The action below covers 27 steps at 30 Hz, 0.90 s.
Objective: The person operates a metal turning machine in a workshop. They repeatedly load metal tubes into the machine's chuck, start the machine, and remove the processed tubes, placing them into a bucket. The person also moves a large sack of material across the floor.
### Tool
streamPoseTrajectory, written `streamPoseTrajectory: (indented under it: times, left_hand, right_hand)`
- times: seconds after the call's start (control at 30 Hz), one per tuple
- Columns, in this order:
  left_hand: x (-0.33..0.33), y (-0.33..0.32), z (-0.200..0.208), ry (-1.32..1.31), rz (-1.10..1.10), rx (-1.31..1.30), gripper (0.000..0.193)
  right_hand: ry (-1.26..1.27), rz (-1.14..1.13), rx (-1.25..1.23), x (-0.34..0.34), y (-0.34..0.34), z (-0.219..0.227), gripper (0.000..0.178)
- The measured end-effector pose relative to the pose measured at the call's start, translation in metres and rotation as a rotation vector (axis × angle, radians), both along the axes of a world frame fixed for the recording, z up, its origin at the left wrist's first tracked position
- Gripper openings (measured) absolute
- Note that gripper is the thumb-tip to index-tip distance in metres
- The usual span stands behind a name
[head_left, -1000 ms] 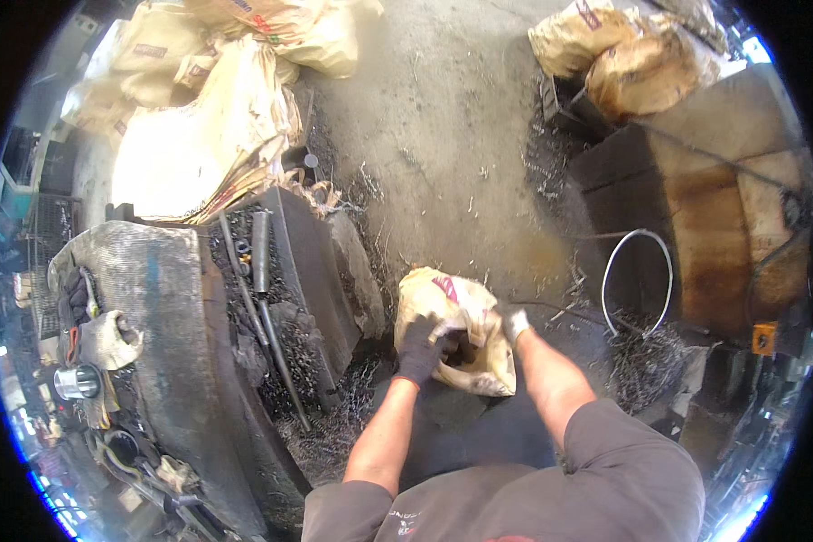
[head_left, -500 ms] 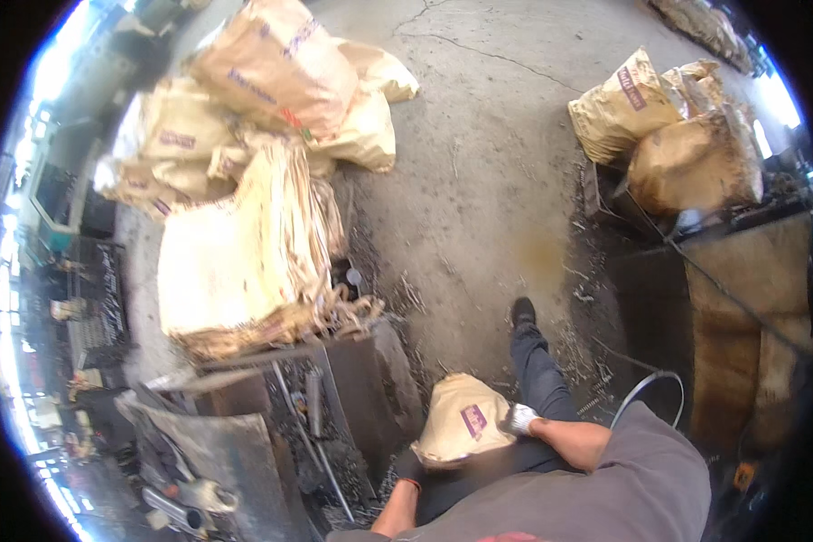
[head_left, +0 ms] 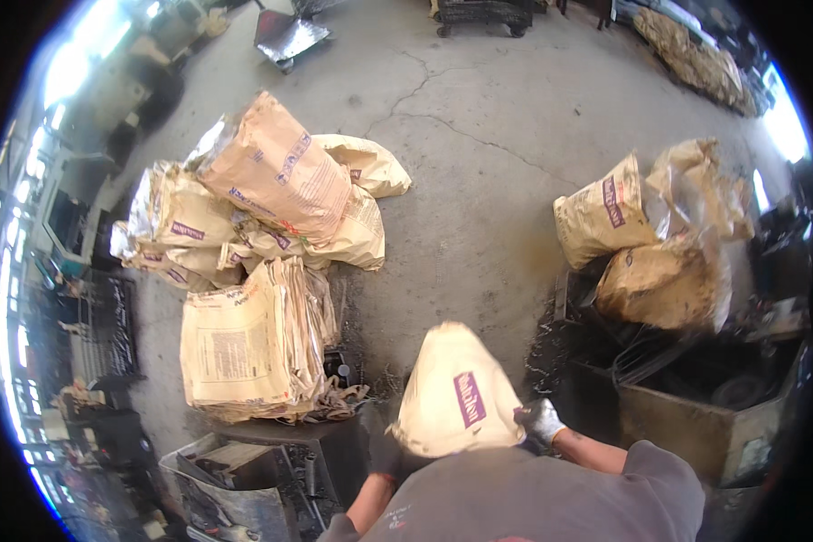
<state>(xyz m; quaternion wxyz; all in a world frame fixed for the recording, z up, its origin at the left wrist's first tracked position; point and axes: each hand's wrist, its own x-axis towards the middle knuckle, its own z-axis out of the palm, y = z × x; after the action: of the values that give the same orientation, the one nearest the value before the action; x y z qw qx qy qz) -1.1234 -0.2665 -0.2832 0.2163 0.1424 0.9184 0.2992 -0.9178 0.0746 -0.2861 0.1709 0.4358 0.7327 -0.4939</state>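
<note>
A tan paper sack (head_left: 447, 384) with a purple label hangs in front of my body, its narrower end pointing away from me. My right hand (head_left: 542, 422), in a whitish glove with dark fingertips, is closed on the sack's lower right corner. At its lower left corner is my left hand (head_left: 390, 456), in a dark glove. It grips the sack there, though its fingers barely show against the dark background. The sack's near edge is hidden behind my grey shirt.
Left stands a stack of flattened paper sacks (head_left: 235, 348), with a heap of crumpled sacks (head_left: 185, 212) beyond. More used sacks (head_left: 664, 280) lie at right above an open metal bin (head_left: 677, 425). Another metal box (head_left: 235, 488) is near left. A cracked concrete floor (head_left: 461, 208) runs between.
The view has tilted up and shows more floor ahead. The sack appears larger and higher, still between both hands. My stepping leg and shoe are out of sight.
</note>
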Motion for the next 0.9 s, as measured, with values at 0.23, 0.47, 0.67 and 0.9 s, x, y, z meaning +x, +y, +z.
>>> streamPoseTrajectory:
  times: [0.23, 0.47, 0.67, 0.9]
  left_hand:
    - [-0.217, 0.215, 0.037, -0.298, -0.119, 0.409, 0.035]
    - [-0.401, 0.407, 0.110, -0.414, -0.152, 0.609, 0.024]
    - [-0.556, 0.536, 0.040, 0.251, -0.658, 0.400, 0.021]
    - [-0.727, 0.646, -0.018, 0.261, -0.526, 0.387, 0.031]
  right_hand:
    - [0.336, -0.164, 0.366, -0.163, 0.127, 0.161, 0.029]
    - [0.322, -0.338, 0.523, -0.275, 0.231, 0.203, 0.029]
    - [0.307, -0.554, 0.427, -0.415, 0.379, 0.130, 0.027]
    - [0.214, -0.173, 0.531, -0.628, 0.529, 0.113, 0.025]
